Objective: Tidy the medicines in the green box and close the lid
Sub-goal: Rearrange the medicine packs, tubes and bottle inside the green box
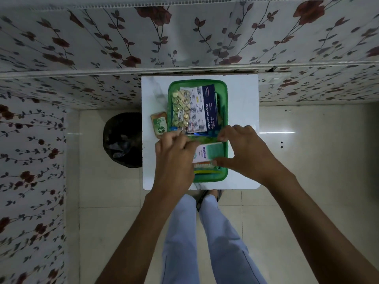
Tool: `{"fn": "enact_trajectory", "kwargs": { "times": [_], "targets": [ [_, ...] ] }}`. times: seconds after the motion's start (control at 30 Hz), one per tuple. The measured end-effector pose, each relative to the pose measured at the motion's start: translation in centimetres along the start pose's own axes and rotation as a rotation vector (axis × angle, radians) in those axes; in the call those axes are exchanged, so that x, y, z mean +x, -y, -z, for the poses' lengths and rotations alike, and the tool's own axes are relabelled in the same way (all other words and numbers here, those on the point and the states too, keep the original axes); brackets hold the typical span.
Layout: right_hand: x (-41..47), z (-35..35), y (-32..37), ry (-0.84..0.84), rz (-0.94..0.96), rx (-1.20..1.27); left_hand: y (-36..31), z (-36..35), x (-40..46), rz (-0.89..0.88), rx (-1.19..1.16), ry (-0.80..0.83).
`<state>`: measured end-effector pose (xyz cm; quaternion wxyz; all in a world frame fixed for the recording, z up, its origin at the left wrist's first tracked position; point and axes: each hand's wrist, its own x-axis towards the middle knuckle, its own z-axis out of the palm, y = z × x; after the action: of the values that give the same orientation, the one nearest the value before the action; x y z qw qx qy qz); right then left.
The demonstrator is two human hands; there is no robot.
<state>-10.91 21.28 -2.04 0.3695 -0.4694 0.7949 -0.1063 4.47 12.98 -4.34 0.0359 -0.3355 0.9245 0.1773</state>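
The green box (pixel 224 99) lies open on a small white table (pixel 244 111), filled with medicines. In its far half lie a blister strip of pale tablets (pixel 180 108) and a white and blue medicated dressings pack (pixel 202 109). A white and green carton (pixel 210 153) sits in the near half. My left hand (pixel 174 158) and my right hand (pixel 244 150) both grip this carton, left at its left end, right with thumb under and fingers over it. More packets lie beneath, partly hidden. No lid is visible.
A Dettol soap pack (pixel 159 124) lies on the table just left of the box. A black-lined waste bin (pixel 123 140) stands on the floor to the left. Floral-papered walls close in behind and on the left. My legs are below the table's near edge.
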Motion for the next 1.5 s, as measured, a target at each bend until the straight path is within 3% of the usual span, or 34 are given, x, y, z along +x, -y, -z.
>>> {"fn": "enact_trajectory", "kwargs": {
  "times": [0.2, 0.3, 0.37, 0.43, 0.6, 0.7, 0.8, 0.9, 0.97, 1.07, 1.17, 1.33, 1.5],
  "targets": [
    [-0.7, -1.9, -0.1, 0.002, 0.170, -0.248, 0.6, -2.3, -1.4, -0.089, 0.048, 0.002],
    [-0.4, -2.7, -0.4, -0.014, 0.183, -0.274, 1.2, -1.8, -2.2, -0.059, -0.142, -0.160],
    [-0.4, -2.9, -0.4, -0.036, 0.196, -0.282, 1.8, -0.8, -2.2, 0.038, -0.244, -0.309],
    [-0.4, -3.3, -0.2, -0.063, 0.168, -0.314, 2.9, -0.4, -1.6, 0.189, -0.305, -0.358],
    [0.6, -3.3, 1.1, -0.045, 0.119, -0.426, 7.0, -2.1, 1.9, 0.588, -0.471, -0.161],
    [1.7, -1.8, 1.0, -0.095, 0.133, -0.185, 7.8, -2.6, 4.6, 0.642, -0.525, -0.007],
    [2.8, 0.3, -0.2, -0.345, -0.099, 0.251, 8.0, -3.2, 6.5, 0.612, -0.490, 0.111],
    [4.0, 1.3, -1.9, -0.438, -0.319, 0.404, 8.2, -3.8, 7.2, 0.614, -0.449, 0.111],
    [4.8, 1.5, -2.3, -0.422, -0.381, 0.446, 8.3, -4.1, 7.4, 0.647, -0.474, 0.062],
    [5.6, 1.2, -1.7, -0.247, -0.396, 0.529, 7.9, -4.0, 7.2, 0.706, -0.581, 0.016],
    [5.7, 0.6, -0.8, -0.077, -0.387, 0.405, 7.9, -4.0, 6.8, 0.763, -0.668, -0.017],
    [5.1, -0.9, -0.8, -0.089, -0.333, 0.189, 8.7, -3.4, 6.4, 0.872, -0.778, -0.118],
    [5.2, -1.7, -1.1, -0.106, -0.273, 0.139, 9.1, -0.1, 6.1, 0.906, -1.003, -0.291]
  ]
}}
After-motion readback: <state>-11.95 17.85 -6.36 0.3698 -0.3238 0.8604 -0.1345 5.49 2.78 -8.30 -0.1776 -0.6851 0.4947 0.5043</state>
